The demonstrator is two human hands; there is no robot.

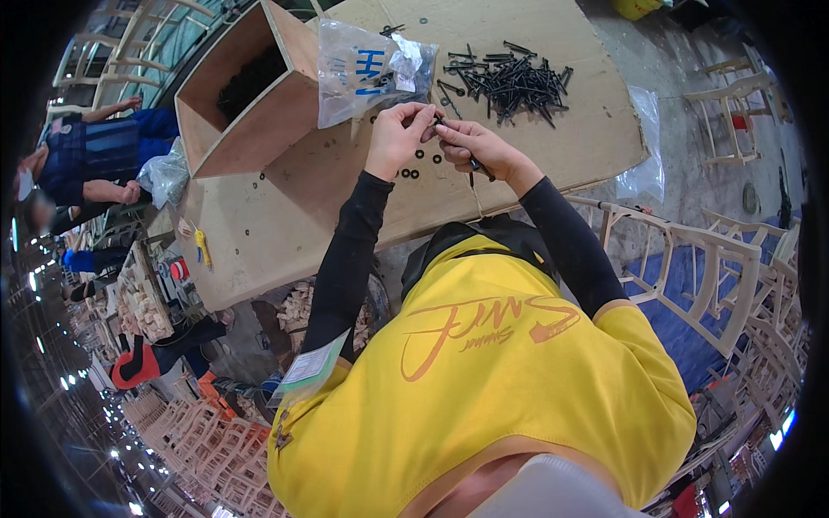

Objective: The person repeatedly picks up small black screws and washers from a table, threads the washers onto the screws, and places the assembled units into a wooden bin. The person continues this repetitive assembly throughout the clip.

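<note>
My left hand (397,140) and my right hand (484,151) meet fingertip to fingertip over the near part of the cardboard-covered table. In the right hand are black bolts (480,167), their shanks sticking out below the fingers. The left hand's fingers are pinched at a small dark piece, too hidden to name. Several black washers (409,173) lie on the cardboard just below the hands. Beyond the right hand is a loose pile of black bolts (527,85). A clear plastic bag (350,78) with blue print lies beyond the left hand.
An open wooden box (289,108) holding dark small parts stands at the left of the table (259,250). A yellow-handled tool (202,247) lies near the left edge. Wooden chair frames (691,259) stand at right. Another person (104,160) is at far left.
</note>
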